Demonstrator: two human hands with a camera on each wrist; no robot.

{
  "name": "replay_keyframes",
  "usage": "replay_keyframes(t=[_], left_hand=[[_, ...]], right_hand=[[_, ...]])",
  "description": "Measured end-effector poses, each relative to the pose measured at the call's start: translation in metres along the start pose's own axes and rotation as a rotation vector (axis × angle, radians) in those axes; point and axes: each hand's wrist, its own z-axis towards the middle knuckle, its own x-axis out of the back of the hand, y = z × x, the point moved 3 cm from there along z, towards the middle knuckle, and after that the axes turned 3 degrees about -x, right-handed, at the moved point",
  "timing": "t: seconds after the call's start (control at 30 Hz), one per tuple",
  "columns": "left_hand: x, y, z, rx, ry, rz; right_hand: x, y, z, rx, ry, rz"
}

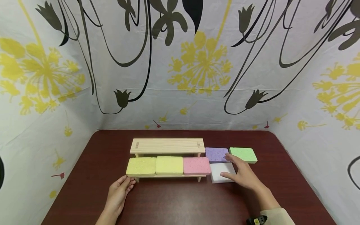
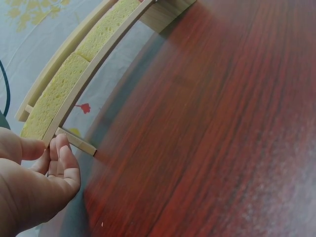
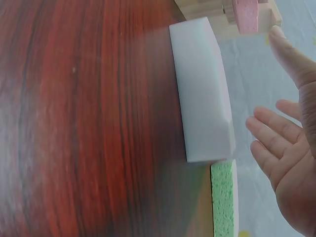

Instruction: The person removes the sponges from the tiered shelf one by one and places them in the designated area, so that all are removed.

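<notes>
My left hand (image 1: 118, 192) pinches the left end of a low wooden stand (image 1: 171, 176) between thumb and fingers. Along that stand lie two yellow sponges (image 1: 169, 165) and, at its right end, a pink sponge (image 1: 197, 166). Over on the right, my right hand (image 1: 245, 173) hovers with spread fingers above a white sponge block (image 1: 220, 172), holding nothing. Its fingertips overlap the edge of a purple sponge (image 1: 216, 155) in the head view. The right wrist view shows the white block's side, with the hand beyond it.
A second wooden stand (image 1: 167, 146), bare on top, is directly behind the first. A green sponge (image 1: 243, 154) lies right of the purple one. All rest on a dark red wooden table (image 1: 180, 203), with patterned cloth (image 1: 180, 109) hanging behind and at both sides.
</notes>
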Motion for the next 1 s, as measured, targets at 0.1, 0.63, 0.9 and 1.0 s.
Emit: replay_keyframes(t=[0.1,0.63,0.9,1.0], left_hand=[[0.0,0.0,0.0,-0.003,0.001,-0.004],[0.001,-0.001,-0.001,0.007,0.011,0.011],[0.0,0.0,-0.002,0.005,0.009,0.016],[0.0,0.0,-0.002,0.007,0.005,0.02]], right_hand=[[-0.004,-0.003,0.002,-0.007,-0.008,0.024],[-0.022,-0.02,0.015,0.076,-0.036,0.1],[-0.029,-0.028,0.018,0.07,-0.052,0.102],[-0.031,-0.032,0.019,0.08,-0.052,0.1]])
